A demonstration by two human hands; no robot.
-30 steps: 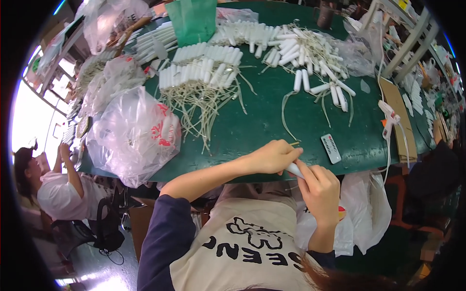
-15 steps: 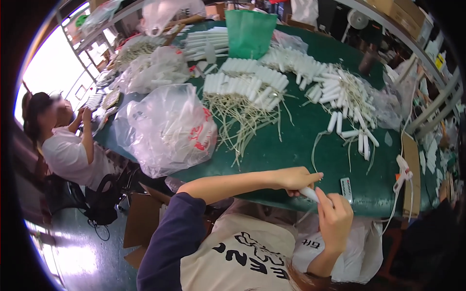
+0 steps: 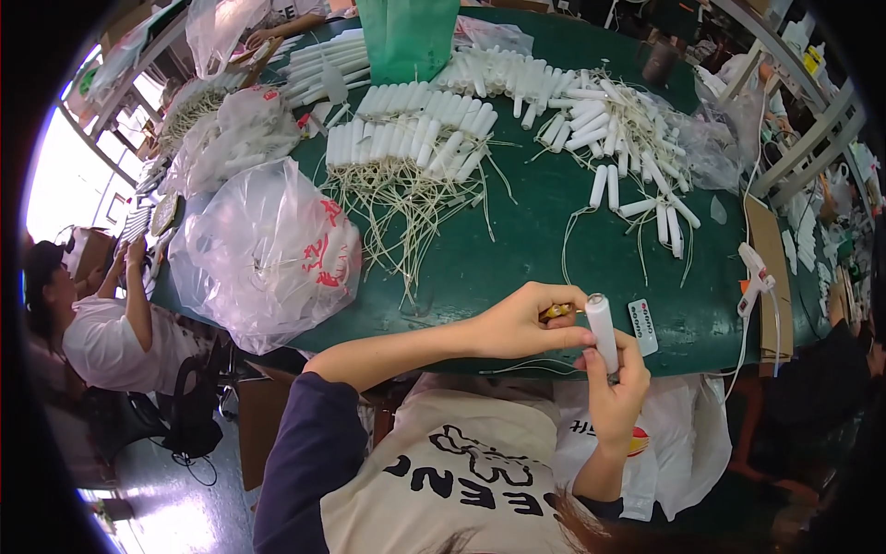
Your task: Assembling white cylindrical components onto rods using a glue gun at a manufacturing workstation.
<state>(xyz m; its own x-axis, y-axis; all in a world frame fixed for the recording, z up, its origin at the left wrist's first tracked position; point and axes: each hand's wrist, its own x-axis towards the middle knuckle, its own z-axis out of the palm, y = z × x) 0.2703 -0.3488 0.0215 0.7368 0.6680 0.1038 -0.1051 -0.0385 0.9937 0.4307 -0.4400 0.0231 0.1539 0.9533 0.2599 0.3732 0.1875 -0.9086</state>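
Observation:
My right hand holds a white plastic tube nearly upright in its fingers, the tube's open end toward the top. Just left of it, my left hand is closed on a small yellow-and-dark piece, mostly hidden by the fingers. My left thumb reaches across to the tube's side. A thin pale wire lies along the table edge below my left wrist. Right beside my hands is a small white remote control with dark buttons.
Rows of white tubes with pale wires lie across the green table, and more are heaped at right. Clear plastic bags crowd the left. A green bag stands behind. At right lies a white glue gun. Another person sits far left.
The tube has turned from slanting between both hands to nearly upright in my right hand. My left hand has shifted leftward, and the yellow piece now shows in it. The view has shifted.

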